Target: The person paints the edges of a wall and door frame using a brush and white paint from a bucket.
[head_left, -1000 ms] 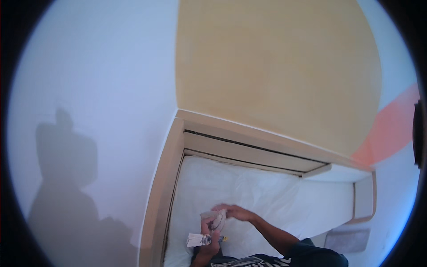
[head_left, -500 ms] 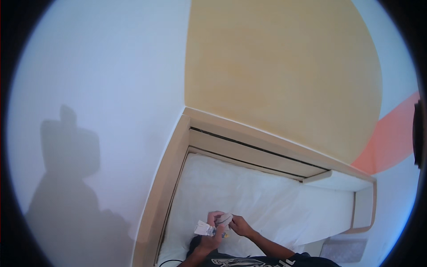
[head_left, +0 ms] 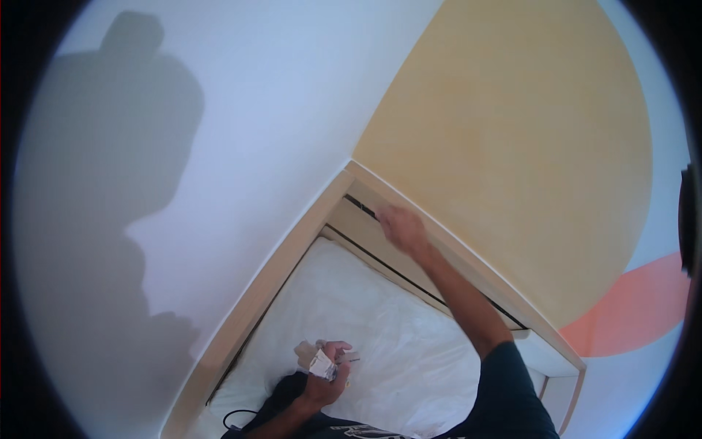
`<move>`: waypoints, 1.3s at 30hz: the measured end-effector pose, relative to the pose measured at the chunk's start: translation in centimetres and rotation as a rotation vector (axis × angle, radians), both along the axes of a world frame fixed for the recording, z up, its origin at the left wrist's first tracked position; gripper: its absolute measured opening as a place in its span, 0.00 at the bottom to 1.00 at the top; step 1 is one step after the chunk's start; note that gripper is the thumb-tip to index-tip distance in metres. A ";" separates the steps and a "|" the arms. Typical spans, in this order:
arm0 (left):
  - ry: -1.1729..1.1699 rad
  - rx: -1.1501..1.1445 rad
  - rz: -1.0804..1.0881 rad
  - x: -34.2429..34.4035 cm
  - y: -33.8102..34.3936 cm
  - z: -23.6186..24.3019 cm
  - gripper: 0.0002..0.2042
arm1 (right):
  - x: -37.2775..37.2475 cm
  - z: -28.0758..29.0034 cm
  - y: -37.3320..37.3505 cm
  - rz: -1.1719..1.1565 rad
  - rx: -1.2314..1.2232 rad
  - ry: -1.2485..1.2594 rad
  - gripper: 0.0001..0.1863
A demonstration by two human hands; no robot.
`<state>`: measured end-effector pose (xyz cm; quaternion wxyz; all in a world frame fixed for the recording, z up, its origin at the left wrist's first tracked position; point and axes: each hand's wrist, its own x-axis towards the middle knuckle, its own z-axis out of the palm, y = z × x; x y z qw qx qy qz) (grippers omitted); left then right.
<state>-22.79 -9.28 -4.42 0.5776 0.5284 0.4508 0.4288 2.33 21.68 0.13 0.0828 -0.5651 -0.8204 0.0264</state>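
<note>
My left hand [head_left: 333,384] is low over the bed, its fingers curled round a small white packet [head_left: 320,364]. A beige-grey flap [head_left: 304,353] sticks out beside it, and a thin light strip [head_left: 351,358] shows by the fingertips; I cannot make out their kind. My right arm is stretched forward to the headboard [head_left: 398,265]. There my right hand [head_left: 401,225] is closed with its fingertips at the dark slot [head_left: 362,207] near the corner. Whatever it pinches, if anything, is too small or hidden to see.
The bed's mattress [head_left: 387,314] has a whitish, wrinkled plastic-like cover. A pale wooden rim [head_left: 270,274] runs along the white wall [head_left: 256,110], meeting the headboard in the corner. A white shelf box [head_left: 545,354] stands at the right. A black cable [head_left: 235,415] curves near my body.
My right hand has left the pale piece it held beside my left hand and reached up to the headboard slot. My left hand keeps the packet, now slightly further left. The view has turned.
</note>
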 end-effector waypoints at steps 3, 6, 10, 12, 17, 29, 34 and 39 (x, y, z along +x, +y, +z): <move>0.047 -0.030 0.014 -0.5 -0.6 -0.5 0.15 | -2.2 1.1 6.3 0.061 0.085 -0.036 0.17; -0.004 -0.078 0.052 -1.0 -0.9 -1.4 0.15 | -3.4 0.6 9.6 0.007 0.014 -0.084 0.24; 0.085 -0.066 0.021 -1.6 -1.2 -2.1 0.16 | -3.9 -0.9 11.4 -0.055 -0.029 -0.056 0.23; 0.103 -0.054 0.012 -1.7 -1.2 -2.0 0.16 | -3.8 -1.3 11.8 -0.078 -0.031 0.057 0.22; 0.085 -0.014 0.016 -1.7 -0.6 -1.7 0.16 | -4.3 -2.2 12.7 -0.029 0.026 0.178 0.21; 0.085 -0.032 -0.016 -1.7 -0.5 -2.2 0.15 | -4.7 -3.9 14.2 0.022 0.085 0.208 0.20; -0.060 -0.140 -0.054 -0.7 -0.5 -3.0 0.17 | -1.2 -5.1 9.3 -0.201 0.191 0.194 0.16; 0.004 -0.078 -0.194 -0.5 -0.2 -1.1 0.21 | 2.9 -4.5 -12.1 -0.596 0.221 0.634 0.13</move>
